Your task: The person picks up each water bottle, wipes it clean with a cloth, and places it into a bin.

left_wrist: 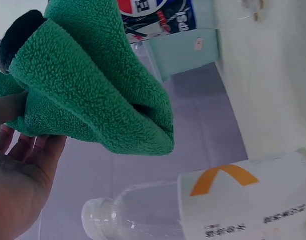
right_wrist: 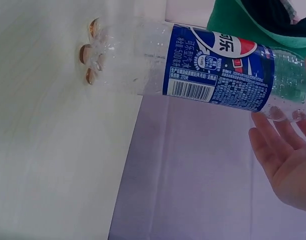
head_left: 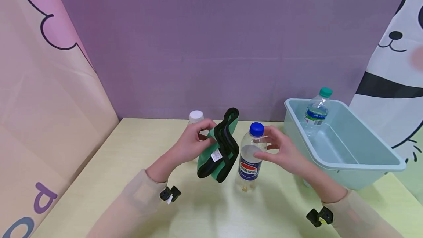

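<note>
My left hand (head_left: 193, 142) grips a folded green towel (left_wrist: 78, 80) with black edging and a small white tag, raised over the table. In the head view my right hand (head_left: 284, 151) is around the upper part of a clear plastic cola bottle (head_left: 250, 157) with a blue cap. The bottle stands upright on the table, its blue label (right_wrist: 218, 67) below my fingers. In the right wrist view the fingers (right_wrist: 275, 147) reach the bottle's shoulder, with the thumb on the opposite side. A white-capped bottle (head_left: 196, 116) stands behind my left hand, mostly hidden.
A light-blue plastic bin (head_left: 363, 165) sits at the right of the wooden table (head_left: 211, 212). Inside it leans a clear bottle with a green cap (head_left: 325, 92). Purple cloth (head_left: 198, 47) hangs behind the table, and printed curtains stand at both sides.
</note>
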Motion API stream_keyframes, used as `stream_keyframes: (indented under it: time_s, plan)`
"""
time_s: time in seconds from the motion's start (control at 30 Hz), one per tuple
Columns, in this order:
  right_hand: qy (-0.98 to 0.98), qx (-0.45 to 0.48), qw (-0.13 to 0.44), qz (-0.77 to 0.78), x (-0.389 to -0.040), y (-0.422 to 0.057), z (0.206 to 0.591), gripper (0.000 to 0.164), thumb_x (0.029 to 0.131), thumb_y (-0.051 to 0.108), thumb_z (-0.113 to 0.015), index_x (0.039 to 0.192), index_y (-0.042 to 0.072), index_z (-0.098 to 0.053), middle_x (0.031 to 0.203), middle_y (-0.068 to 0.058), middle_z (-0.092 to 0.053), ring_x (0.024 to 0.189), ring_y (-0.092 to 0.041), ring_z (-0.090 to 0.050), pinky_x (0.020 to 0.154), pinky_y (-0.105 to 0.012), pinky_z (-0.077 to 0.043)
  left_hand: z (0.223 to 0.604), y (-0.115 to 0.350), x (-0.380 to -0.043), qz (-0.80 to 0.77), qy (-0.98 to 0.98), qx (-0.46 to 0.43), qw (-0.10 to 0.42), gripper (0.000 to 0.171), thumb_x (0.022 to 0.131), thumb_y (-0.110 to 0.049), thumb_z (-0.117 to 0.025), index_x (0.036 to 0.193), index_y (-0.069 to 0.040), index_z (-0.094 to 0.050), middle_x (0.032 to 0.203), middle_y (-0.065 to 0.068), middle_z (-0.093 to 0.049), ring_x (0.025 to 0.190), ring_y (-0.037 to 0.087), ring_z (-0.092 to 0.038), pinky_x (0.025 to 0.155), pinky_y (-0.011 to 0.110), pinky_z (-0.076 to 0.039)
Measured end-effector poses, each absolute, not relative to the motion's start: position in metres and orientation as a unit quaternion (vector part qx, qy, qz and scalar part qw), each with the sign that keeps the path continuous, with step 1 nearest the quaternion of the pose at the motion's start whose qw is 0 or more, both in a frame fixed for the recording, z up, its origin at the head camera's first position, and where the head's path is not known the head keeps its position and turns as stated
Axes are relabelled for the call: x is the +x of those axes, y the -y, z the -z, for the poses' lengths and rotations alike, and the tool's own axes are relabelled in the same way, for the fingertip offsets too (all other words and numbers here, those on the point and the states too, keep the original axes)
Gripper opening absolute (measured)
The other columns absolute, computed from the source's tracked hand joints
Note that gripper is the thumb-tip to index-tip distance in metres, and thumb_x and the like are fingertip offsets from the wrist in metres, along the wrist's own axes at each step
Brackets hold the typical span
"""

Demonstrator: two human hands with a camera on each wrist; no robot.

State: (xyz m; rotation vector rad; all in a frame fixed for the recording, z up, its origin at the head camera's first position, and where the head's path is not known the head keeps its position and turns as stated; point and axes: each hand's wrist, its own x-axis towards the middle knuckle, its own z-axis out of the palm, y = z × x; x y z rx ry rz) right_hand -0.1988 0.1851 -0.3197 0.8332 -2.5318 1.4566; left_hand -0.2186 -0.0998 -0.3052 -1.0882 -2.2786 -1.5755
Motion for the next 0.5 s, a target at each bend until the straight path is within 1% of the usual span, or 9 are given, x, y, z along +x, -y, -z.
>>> stream_keyframes:
  time_s: [0.07,0.17,0.27,0.5]
  plan:
    - [0.834,0.278,0.060,-0.473,-0.200,-0.186,0.320,0.054,0.083,0.008,-0.076,0.129,0.002,-0.048,0.122,-0.016,-0.058,0.110,-0.034,-0.058,0.083,-0.044,-0.051,0.302,0.096,-0.220,0.525,0.762,-0.371,0.083,0.012,0.087,0.008,-0.063,0.093,-0.002,-0.063,0.089,0.007,-0.063,0.084,0.022,-0.057,0.069,0.035,-0.055]
    - [0.835,0.284,0.071,-0.467,-0.201,-0.187,0.321,0.054,0.081,0.006,-0.077,0.128,0.001,-0.050,0.120,-0.015,-0.059,0.108,-0.032,-0.057,0.079,-0.039,-0.052,0.301,0.090,-0.223,0.518,0.765,-0.375,0.076,0.011,0.088,0.007,-0.062,0.094,-0.002,-0.063,0.090,0.010,-0.062,0.085,0.022,-0.056,0.070,0.034,-0.055]
    - [0.835,0.286,0.074,-0.465,-0.201,-0.187,0.320,0.054,0.080,0.004,-0.078,0.127,0.001,-0.051,0.119,-0.014,-0.058,0.107,-0.031,-0.056,0.077,-0.039,-0.052,0.303,0.084,-0.225,0.512,0.768,-0.378,0.070,0.011,0.088,0.007,-0.063,0.095,-0.002,-0.063,0.092,0.012,-0.063,0.087,0.022,-0.057,0.071,0.033,-0.055]
    - [0.839,0.288,0.061,-0.458,-0.199,-0.189,0.313,0.052,0.082,0.007,-0.077,0.127,0.000,-0.052,0.118,-0.015,-0.059,0.105,-0.032,-0.058,0.078,-0.041,-0.051,0.310,0.071,-0.226,0.519,0.764,-0.381,0.042,0.012,0.089,0.005,-0.062,0.100,-0.001,-0.063,0.094,0.008,-0.065,0.092,0.023,-0.060,0.073,0.030,-0.055]
